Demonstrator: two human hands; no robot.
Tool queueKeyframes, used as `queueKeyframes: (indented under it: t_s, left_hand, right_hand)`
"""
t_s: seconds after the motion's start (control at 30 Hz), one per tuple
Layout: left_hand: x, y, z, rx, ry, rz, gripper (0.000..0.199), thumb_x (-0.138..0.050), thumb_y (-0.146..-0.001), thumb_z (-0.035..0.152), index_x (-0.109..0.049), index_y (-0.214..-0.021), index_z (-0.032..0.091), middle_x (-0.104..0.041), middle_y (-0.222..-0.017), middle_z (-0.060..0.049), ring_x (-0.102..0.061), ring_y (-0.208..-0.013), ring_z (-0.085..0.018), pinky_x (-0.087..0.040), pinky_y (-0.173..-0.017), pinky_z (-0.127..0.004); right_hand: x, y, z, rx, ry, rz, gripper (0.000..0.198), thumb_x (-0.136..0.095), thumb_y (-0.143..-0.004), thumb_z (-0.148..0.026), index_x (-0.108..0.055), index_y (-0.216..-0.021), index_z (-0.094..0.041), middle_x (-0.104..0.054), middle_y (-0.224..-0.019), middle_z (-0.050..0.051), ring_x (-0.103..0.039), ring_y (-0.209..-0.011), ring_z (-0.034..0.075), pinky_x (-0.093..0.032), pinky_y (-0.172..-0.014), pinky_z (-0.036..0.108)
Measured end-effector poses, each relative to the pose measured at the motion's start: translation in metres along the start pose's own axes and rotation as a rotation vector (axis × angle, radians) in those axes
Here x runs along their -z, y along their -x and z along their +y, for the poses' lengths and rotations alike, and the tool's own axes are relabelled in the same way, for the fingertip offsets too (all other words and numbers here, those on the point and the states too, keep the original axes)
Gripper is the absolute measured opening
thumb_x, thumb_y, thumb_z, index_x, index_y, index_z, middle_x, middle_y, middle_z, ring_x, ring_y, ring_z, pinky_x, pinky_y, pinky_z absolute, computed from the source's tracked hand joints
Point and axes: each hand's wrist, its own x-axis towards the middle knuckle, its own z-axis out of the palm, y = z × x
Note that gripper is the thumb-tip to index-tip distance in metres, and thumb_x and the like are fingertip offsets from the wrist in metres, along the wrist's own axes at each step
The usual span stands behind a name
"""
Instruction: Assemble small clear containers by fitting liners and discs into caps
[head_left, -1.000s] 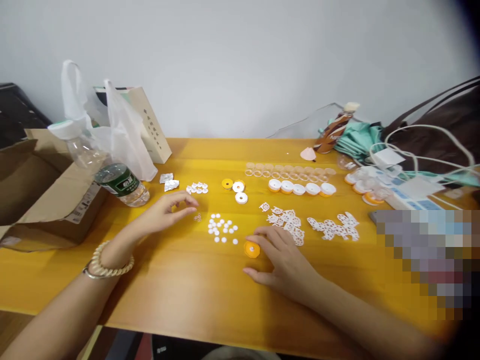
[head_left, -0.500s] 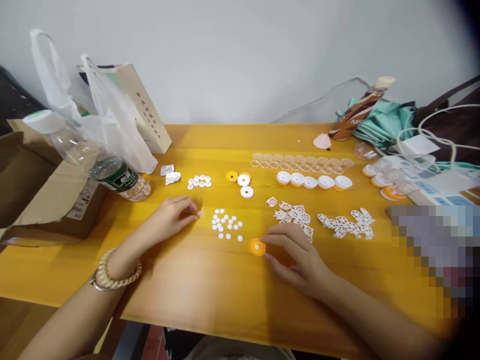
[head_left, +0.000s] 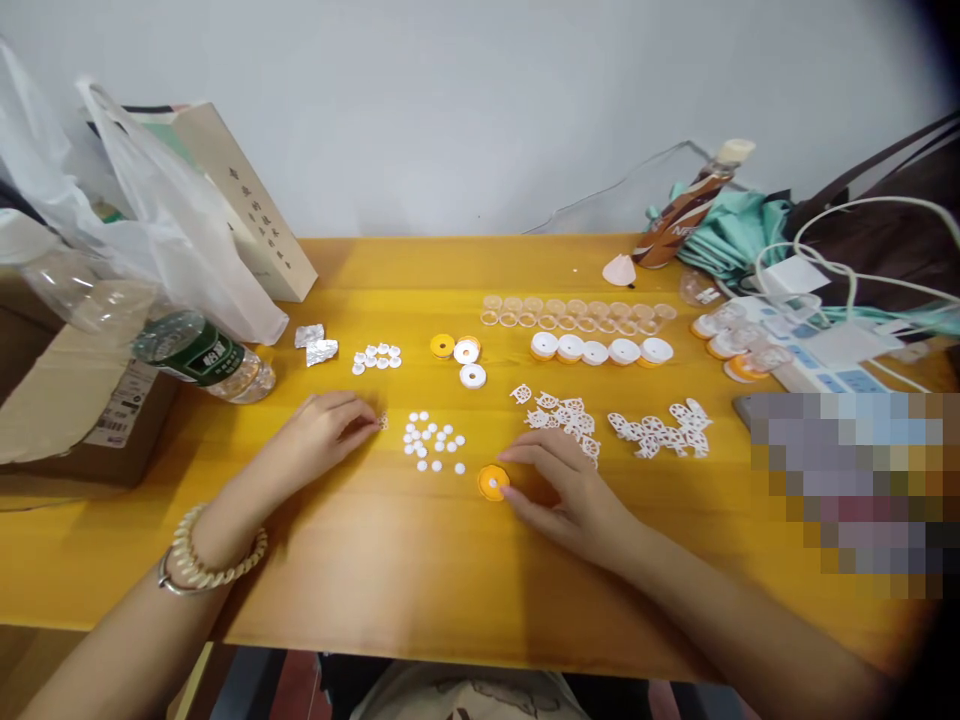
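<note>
Orange disc (head_left: 493,483) by right fingers (head_left: 526,454), wide room to front table edge (head_left: 420,652).

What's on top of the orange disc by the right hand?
A small whitish piece shows at the middle of the orange disc, beside the right hand. Whatever lies beneath that piece, or under the disc itself, is covered and cannot be seen.

Left fingers (head_left: 361,410), apart earlier, now together at tiny pieces (head_left: 384,422)
</note>
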Motion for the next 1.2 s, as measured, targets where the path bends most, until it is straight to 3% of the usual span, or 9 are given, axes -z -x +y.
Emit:
queueKeyframes:
  t_s: [0.1, 0.23, 0.37, 0.47, 0.6, 0.7, 0.9, 1.2]
  left_hand:
    - [-0.001, -0.002, 0.002, 0.015, 0.017, 0.013, 0.019, -0.046, -0.088, 0.030, -0.058, -0.083, 0.017, -0.060, -0.080, -0.003, -0.057, -0.074, -0.015, -0.044, -0.070, -0.026]
    - [-0.003, -0.003, 0.005, 0.028, 0.035, 0.029, 0.014, -0.048, -0.085, 0.026, -0.056, -0.080, 0.016, -0.059, -0.078, -0.003, -0.056, -0.072, -0.015, -0.043, -0.069, -0.026]
    - [-0.003, -0.003, 0.007, 0.076, 0.120, 0.020, 0.010, -0.049, -0.083, 0.023, -0.055, -0.078, 0.017, -0.059, -0.077, -0.003, -0.055, -0.072, -0.014, -0.043, -0.067, -0.025]
    - [0.000, -0.002, 0.009, 0.115, 0.193, 0.020, 0.010, -0.050, -0.081, 0.025, -0.056, -0.079, 0.017, -0.060, -0.079, -0.002, -0.055, -0.073, -0.014, -0.043, -0.069, -0.025]
    - [0.003, -0.001, 0.028, 0.132, 0.399, 0.092, 0.009, -0.054, -0.079, 0.025, -0.056, -0.077, 0.017, -0.060, -0.077, -0.002, -0.056, -0.072, -0.013, -0.044, -0.070, -0.025]
    - [-0.004, -0.007, 0.058, 0.073, 0.600, 0.038, 0.004, -0.055, -0.077, 0.019, -0.057, -0.078, 0.016, -0.061, -0.076, -0.001, -0.056, -0.072, -0.011, -0.045, -0.071, -0.024]
    - [-0.023, -0.033, 0.107, 0.090, 0.887, -0.085, 0.006, -0.058, -0.075, 0.019, -0.059, -0.073, 0.014, -0.059, -0.069, 0.000, -0.052, -0.062, -0.008, -0.044, -0.059, -0.020]
    - [-0.035, -0.044, 0.114, 0.049, 0.938, -0.021, 0.006, -0.058, -0.078, 0.019, -0.062, -0.077, 0.014, -0.060, -0.066, -0.001, -0.053, -0.059, -0.009, -0.046, -0.055, -0.020]
  right_hand:
    - [-0.006, 0.000, 0.000, -0.028, 0.110, -0.062, 0.031, -0.066, -0.074, -0.029, -0.053, -0.101, -0.021, -0.059, -0.097, 0.006, -0.053, -0.092, 0.022, -0.042, -0.080, 0.039]
    - [-0.011, 0.000, 0.002, -0.068, 0.223, -0.084, 0.021, -0.063, -0.075, -0.026, -0.056, -0.095, -0.021, -0.059, -0.093, 0.006, -0.053, -0.088, 0.022, -0.042, -0.079, 0.038]
    - [-0.013, 0.000, 0.005, -0.102, 0.300, -0.036, 0.016, -0.058, -0.078, -0.025, -0.059, -0.093, -0.019, -0.058, -0.095, 0.009, -0.052, -0.090, 0.024, -0.042, -0.081, 0.040]
    - [-0.012, 0.000, 0.006, -0.102, 0.314, 0.020, 0.023, -0.061, -0.076, -0.026, -0.059, -0.098, -0.019, -0.059, -0.097, 0.010, -0.051, -0.093, 0.026, -0.042, -0.081, 0.042]
    - [-0.005, -0.002, 0.007, -0.066, 0.194, 0.144, 0.026, -0.062, -0.077, -0.025, -0.057, -0.102, -0.020, -0.059, -0.097, 0.008, -0.052, -0.092, 0.023, -0.042, -0.081, 0.040]
    - [0.001, -0.004, 0.009, -0.060, 0.061, 0.208, 0.014, -0.059, -0.081, -0.022, -0.058, -0.095, -0.020, -0.061, -0.089, 0.006, -0.054, -0.084, 0.019, -0.043, -0.076, 0.036]
    - [0.005, -0.003, 0.002, -0.152, -0.213, 0.111, 0.008, -0.054, -0.082, -0.017, -0.061, -0.079, -0.020, -0.062, -0.072, 0.002, -0.056, -0.069, 0.015, -0.045, -0.065, 0.029]
    - [0.004, -0.002, -0.007, -0.354, -0.407, 0.053, 0.006, -0.057, -0.078, -0.020, -0.062, -0.076, -0.020, -0.059, -0.068, 0.001, -0.053, -0.064, 0.013, -0.043, -0.057, 0.024]
